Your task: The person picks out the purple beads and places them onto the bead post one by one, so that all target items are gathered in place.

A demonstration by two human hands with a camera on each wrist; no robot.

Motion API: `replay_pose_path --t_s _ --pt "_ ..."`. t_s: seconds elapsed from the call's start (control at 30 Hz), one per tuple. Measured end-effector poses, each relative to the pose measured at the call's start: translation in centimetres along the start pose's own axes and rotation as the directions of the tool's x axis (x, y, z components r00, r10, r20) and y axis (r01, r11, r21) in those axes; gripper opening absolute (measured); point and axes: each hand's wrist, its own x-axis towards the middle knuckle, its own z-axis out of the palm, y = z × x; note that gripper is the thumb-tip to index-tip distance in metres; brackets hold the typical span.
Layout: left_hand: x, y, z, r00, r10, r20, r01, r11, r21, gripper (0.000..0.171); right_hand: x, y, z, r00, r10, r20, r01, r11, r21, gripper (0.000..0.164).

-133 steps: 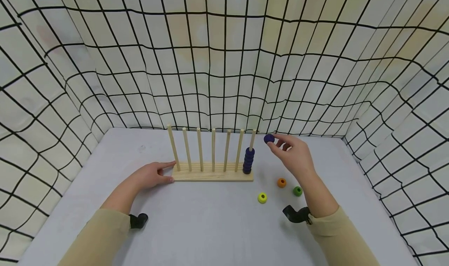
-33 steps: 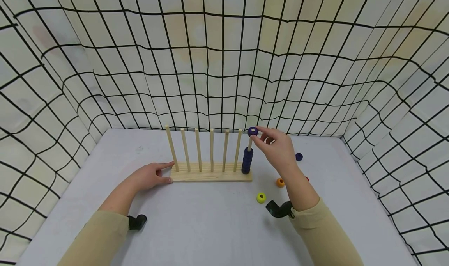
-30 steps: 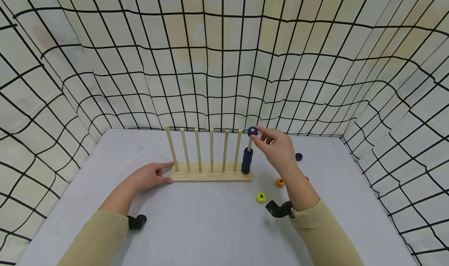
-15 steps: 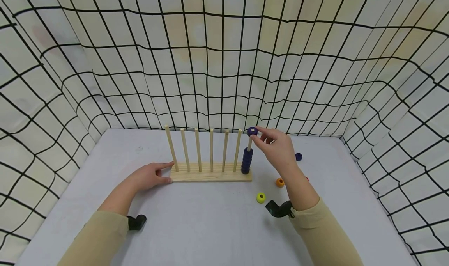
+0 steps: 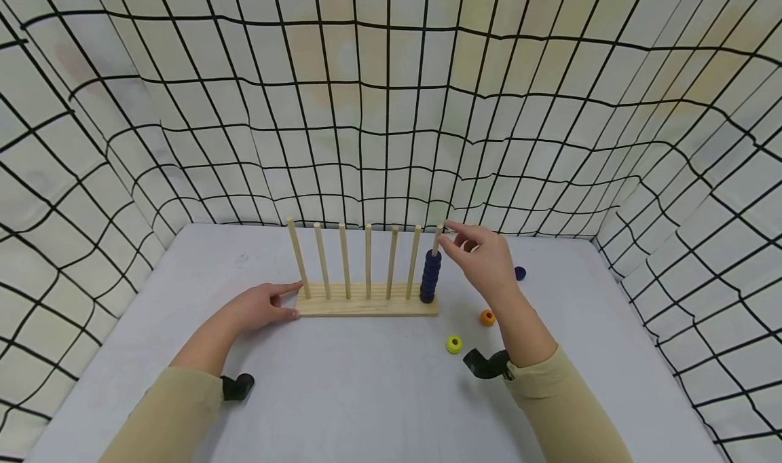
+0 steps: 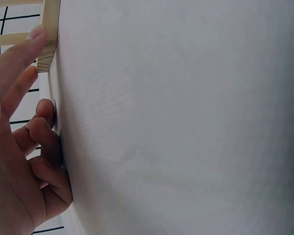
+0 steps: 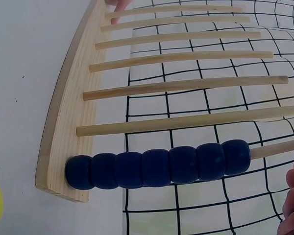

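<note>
A pale wooden peg rack [image 5: 366,305] stands on the table with several upright pegs. My left hand [image 5: 259,305] holds its left end, thumb at the front edge and index finger at the back corner; the left wrist view shows the thumb [image 6: 35,36] against the wood. A stack of dark blue beads [image 5: 430,276] fills most of the rightmost peg, touching one another in the right wrist view. Beside the bare tip of that peg [image 5: 438,235], my right hand [image 5: 485,259] has thumb and index finger apart with nothing between them.
An orange bead [image 5: 487,318] and a yellow bead [image 5: 453,344] lie to the right of the rack. Another dark blue bead [image 5: 520,273] lies behind the right wrist. Black netting [image 5: 391,130] over white walls rises behind and beside the table [image 5: 342,388].
The blue bead pinched at the tip of the rightmost peg has left the right fingers and dropped onto the stack, which is now taller. The left hand has stayed on the rack.
</note>
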Motion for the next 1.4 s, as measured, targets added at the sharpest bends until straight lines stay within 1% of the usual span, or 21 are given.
replay_pose_path --t_s 0.2,0.73,0.93,1.07,1.23,1.4 --pt "0.1 -0.1 0.0 1.0 0.003 -0.003 -0.003 1.0 0.0 0.073 0.0 0.1 -0.1 1.0 -0.003 0.005 0.003 1.0 -0.007 0.042" --pt "0.0 0.0 0.1 1.0 -0.007 -0.003 0.007 1.0 0.003 0.073 0.1 1.0 -0.8 0.999 0.046 0.027 -0.045 0.999 -0.016 0.042" --pt "0.1 -0.1 0.0 1.0 -0.006 -0.002 0.006 1.0 0.006 0.074 0.2 1.7 -1.1 0.999 0.048 0.024 -0.047 0.998 -0.043 0.041" --pt "0.1 -0.1 0.0 1.0 0.002 -0.001 -0.002 1.0 0.01 0.074 0.4 2.4 -1.3 0.998 0.053 0.029 -0.051 0.997 -0.056 0.043" --pt "0.3 -0.2 0.1 1.0 0.006 -0.002 -0.006 1.0 0.012 0.074 0.5 3.2 -1.5 0.994 0.097 0.043 -0.093 0.992 -0.079 0.044" --pt "0.2 -0.2 0.1 1.0 0.005 -0.001 -0.005 1.0 0.011 0.075 0.5 4.1 -2.1 0.983 0.169 0.069 -0.164 0.984 -0.077 0.047"
